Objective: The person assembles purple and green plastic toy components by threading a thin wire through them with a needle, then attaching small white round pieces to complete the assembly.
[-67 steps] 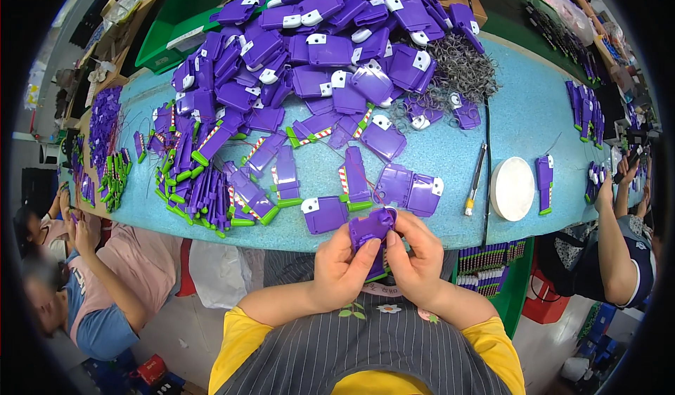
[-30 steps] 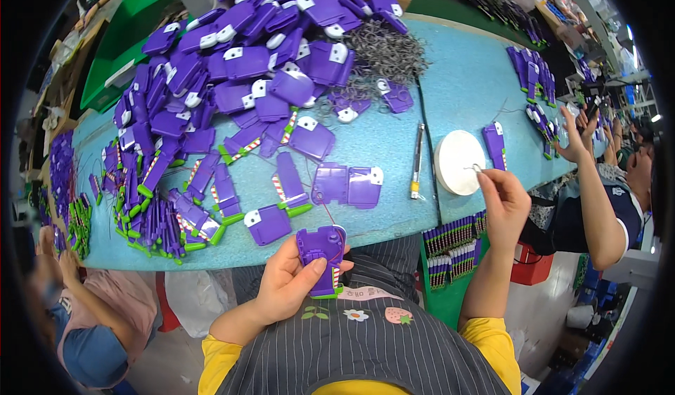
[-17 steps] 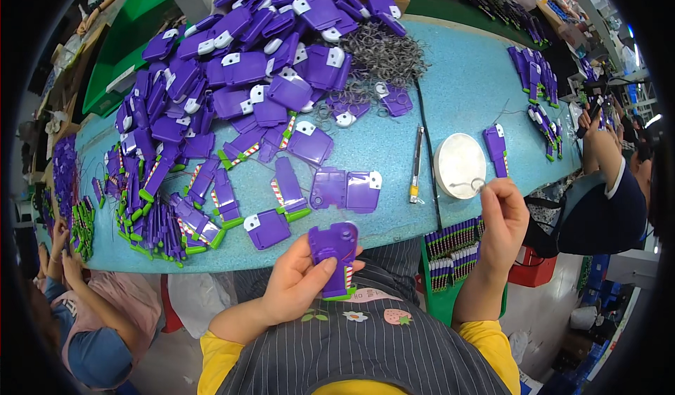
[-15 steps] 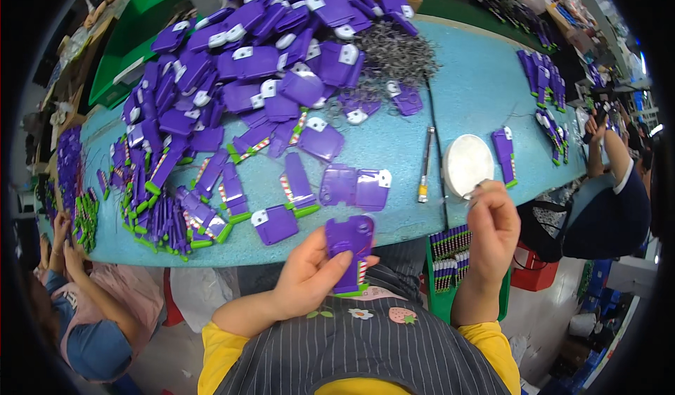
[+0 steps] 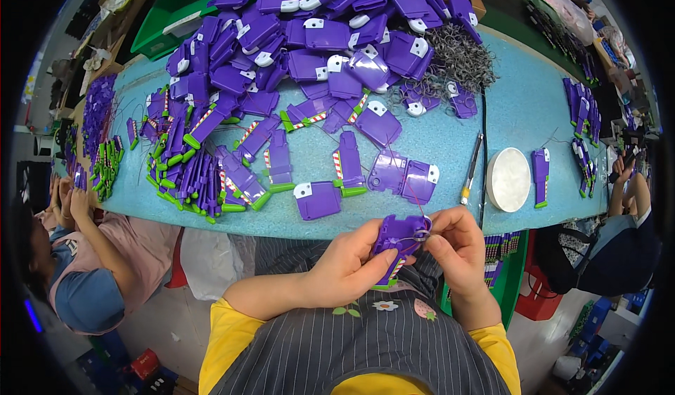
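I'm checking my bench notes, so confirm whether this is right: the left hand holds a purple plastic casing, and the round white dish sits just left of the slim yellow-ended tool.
Not quite: in the head view, the round white dish sits just right of the slim yellow-ended tool. The left hand does hold a purple plastic casing.

Blue tabletop (image 5: 446, 145) is kinda loaded: heap of purple plastic parts (image 5: 327, 35), tangle of grey wire rings (image 5: 460, 57), round white dish (image 5: 508, 179), slim tool (image 5: 472, 170)
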Action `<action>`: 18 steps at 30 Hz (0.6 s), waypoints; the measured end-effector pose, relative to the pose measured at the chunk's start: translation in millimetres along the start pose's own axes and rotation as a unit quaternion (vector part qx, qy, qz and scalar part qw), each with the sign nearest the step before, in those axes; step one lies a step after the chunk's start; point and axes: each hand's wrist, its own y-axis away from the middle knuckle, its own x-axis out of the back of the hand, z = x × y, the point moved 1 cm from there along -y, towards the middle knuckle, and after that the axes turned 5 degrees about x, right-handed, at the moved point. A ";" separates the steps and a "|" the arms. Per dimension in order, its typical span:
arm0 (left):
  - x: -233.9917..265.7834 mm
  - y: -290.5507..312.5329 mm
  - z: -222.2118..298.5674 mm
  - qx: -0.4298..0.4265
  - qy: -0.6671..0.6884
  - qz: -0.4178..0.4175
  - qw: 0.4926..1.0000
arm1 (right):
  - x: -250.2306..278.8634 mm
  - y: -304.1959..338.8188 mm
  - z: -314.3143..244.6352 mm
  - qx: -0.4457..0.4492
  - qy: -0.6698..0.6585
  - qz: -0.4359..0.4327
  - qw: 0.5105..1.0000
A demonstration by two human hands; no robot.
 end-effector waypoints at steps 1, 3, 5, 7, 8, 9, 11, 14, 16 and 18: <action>1.6 0.8 -0.6 0.014 -0.053 -0.015 0.998 | 0.3 -0.4 -5.7 -0.035 -0.002 0.014 0.999; 3.6 3.0 -0.5 0.029 -0.105 -0.030 0.994 | 11.4 -5.4 -18.9 -0.080 0.024 -0.040 0.996; 4.0 3.4 3.3 0.036 -0.233 -0.055 0.970 | 22.9 -9.1 -26.6 -0.166 0.053 -0.122 0.977; 5.2 4.1 0.7 0.049 -0.252 -0.093 0.962 | 30.9 -14.3 -20.2 -0.198 0.034 -0.179 0.963; 5.8 4.0 -0.8 0.063 -0.270 -0.131 0.952 | 33.2 -16.7 -15.3 -0.230 0.016 -0.236 0.944; 9.0 4.0 0.5 0.054 -0.231 -0.184 0.954 | 32.5 -20.3 -9.8 -0.257 -0.049 -0.254 0.931; 13.2 12.4 -10.0 0.039 -0.121 -0.199 0.972 | 31.4 -20.7 -2.3 -0.242 -0.083 -0.243 0.936; 14.0 25.8 -15.0 0.017 0.125 -0.139 0.982 | 30.2 -36.3 -9.4 0.012 0.272 -0.123 0.954; 14.1 28.1 -17.1 0.069 0.183 -0.036 0.980 | 11.7 -55.4 -16.1 0.245 0.639 0.005 0.729; 15.5 27.6 -22.6 0.105 0.167 -0.002 0.980 | 13.3 -59.5 -5.7 0.238 0.657 -0.023 0.715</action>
